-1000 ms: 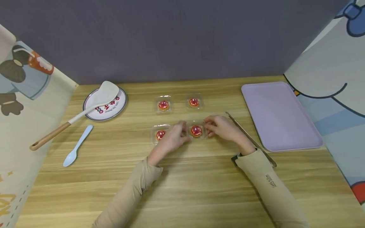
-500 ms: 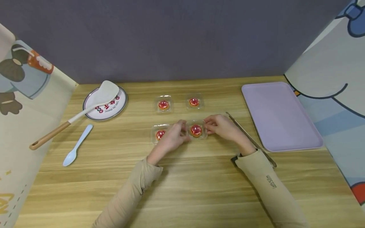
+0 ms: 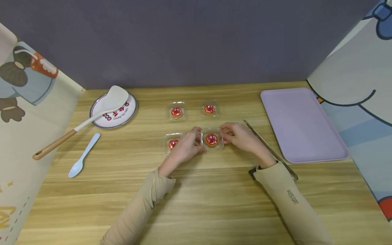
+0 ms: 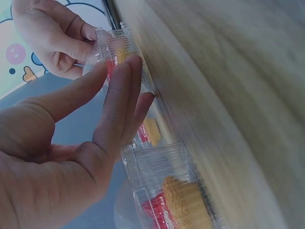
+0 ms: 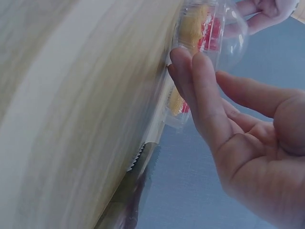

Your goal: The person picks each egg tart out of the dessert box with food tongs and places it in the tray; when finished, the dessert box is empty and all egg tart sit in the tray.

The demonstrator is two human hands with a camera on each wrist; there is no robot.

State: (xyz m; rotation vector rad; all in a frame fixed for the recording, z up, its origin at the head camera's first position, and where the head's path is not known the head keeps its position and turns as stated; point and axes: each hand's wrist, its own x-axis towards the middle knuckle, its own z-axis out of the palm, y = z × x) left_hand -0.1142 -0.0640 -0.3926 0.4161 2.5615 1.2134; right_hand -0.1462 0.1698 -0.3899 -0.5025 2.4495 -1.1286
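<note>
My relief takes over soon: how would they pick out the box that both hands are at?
On the table, left of the purple tray, four clear boxes form a rough square. Take the near right box: red inside, like the rest, but the only one between the left hand and the right hand.

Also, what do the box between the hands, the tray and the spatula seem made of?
Clear box: thin, glossy plastic, judging by its transparent walls and highlights. Tray: matte, probably plastic, given its even lilac colour. Spatula: smooth white head, perhaps silicone or plastic; tan handle, likely wood by colour.
</note>
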